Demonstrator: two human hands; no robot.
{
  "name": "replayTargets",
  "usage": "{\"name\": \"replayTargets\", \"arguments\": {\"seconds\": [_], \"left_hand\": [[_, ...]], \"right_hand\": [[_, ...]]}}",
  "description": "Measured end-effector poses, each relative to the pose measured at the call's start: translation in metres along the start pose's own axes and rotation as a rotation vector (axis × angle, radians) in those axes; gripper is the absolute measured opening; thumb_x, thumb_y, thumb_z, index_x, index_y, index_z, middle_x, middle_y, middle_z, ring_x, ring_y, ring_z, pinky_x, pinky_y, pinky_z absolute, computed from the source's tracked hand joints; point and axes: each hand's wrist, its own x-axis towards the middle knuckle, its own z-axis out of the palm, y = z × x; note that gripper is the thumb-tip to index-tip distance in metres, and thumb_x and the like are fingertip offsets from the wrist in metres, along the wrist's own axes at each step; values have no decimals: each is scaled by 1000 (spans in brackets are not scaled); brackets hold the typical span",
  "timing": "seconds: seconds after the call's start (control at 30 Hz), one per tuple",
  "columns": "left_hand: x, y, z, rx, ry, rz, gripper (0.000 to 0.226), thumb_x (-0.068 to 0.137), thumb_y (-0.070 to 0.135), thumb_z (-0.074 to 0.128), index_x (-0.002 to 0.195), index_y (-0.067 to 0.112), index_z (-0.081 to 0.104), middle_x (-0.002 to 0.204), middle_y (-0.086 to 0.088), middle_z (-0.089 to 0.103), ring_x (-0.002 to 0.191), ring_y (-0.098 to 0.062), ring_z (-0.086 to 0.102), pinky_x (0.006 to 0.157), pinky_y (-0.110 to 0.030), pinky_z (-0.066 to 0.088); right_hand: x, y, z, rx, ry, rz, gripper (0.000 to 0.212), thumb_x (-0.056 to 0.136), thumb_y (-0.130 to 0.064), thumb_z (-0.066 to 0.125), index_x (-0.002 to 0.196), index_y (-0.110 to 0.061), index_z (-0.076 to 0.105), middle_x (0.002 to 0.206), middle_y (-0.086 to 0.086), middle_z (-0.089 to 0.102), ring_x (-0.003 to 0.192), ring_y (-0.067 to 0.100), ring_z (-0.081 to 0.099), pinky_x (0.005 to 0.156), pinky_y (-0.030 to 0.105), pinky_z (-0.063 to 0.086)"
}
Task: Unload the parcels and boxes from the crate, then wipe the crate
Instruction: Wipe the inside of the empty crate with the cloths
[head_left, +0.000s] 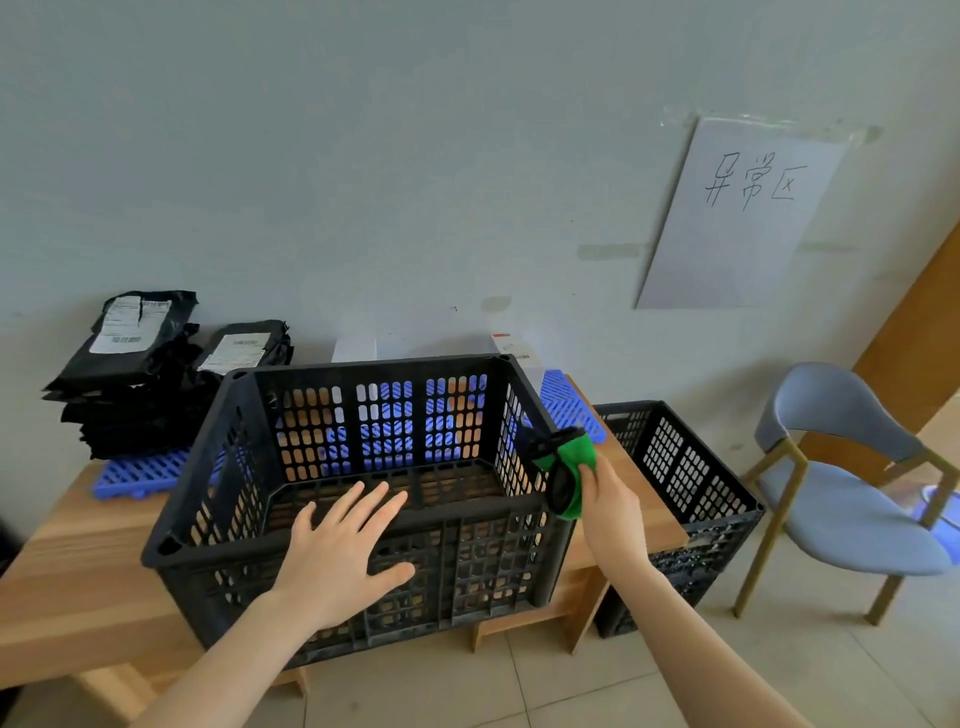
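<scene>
Black perforated crate (363, 467), green cloth (574, 460), black parcels (135, 374) with white labels, blue slatted mat (140, 473), pale wood table (67, 582), grey-blue chair (852, 514).

A black perforated plastic crate (363, 467) sits upright and empty at the centre of the frame. Black plastic mailer parcels (140, 374) with white labels lie stacked at middle left. A green cloth (574, 467) presses against the crate's right rim.

Single head-worn view, angled forward and down, close above both hands at the crate (363, 499).
</scene>
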Motion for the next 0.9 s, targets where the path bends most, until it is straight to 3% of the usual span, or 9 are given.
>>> {"name": "replayTargets", "arguments": {"seconds": [0.07,0.2,0.3,0.4,0.53,0.7,0.8,0.9], "left_hand": [[1,0,-6,-18,-53,-11,118,48,92,-26,153,43,-2,163,13,1,151,-14,-2,118,-56,6],[7,-2,-18,-105,-156,-22,125,40,93,-29,152,46,-1,163,14,5,151,-13,2,119,-54,5],[17,-8,-21,-163,-128,19,126,42,91,-32,153,45,7,163,14,8,151,-12,5,120,-52,4],[28,-14,-16,-211,-91,35,125,45,87,-36,153,45,10,163,16,4,151,-9,-1,121,-50,3],[46,-20,-14,-224,-73,61,120,49,85,-36,153,45,6,163,16,-4,150,-10,-11,120,-50,-1],[95,-22,-17,-168,-24,108,117,50,88,-31,153,42,-2,162,13,-13,148,-12,-18,119,-49,-2],[135,-17,-19,-137,-25,136,98,68,87,-10,153,39,-6,161,12,-16,148,-14,-18,119,-49,-2],[178,-9,-19,-95,-17,145,73,96,65,24,155,33,-6,162,10,-15,149,-14,-17,120,-48,-3]], "right_hand": [[7,-12,-8,72,112,24,21,103,-30,35,104,-23,54,83,-7,62,78,15,62,60,30,44],[22,-16,-23,-46,253,-46,19,102,-30,35,103,-22,53,88,-4,60,79,18,58,57,30,37],[29,-3,-13,-306,49,-14,31,101,-32,37,127,-21,51,110,1,63,95,22,59,68,30,42],[32,2,7,-432,-276,90,51,101,-26,38,150,-17,26,135,9,51,110,25,56,86,35,47],[43,-7,14,-477,-259,87,52,102,-25,38,151,-18,23,149,7,38,122,26,49,96,37,44],[66,0,19,-532,-266,-1,52,100,-27,43,150,-22,28,148,3,41,125,24,48,97,35,43],[90,2,27,-557,-294,-54,52,100,-28,44,150,-24,28,149,3,40,129,24,45,100,35,41],[118,0,41,-563,-312,-96,52,100,-30,43,150,-25,28,153,2,35,133,23,42,104,37,40]]}}
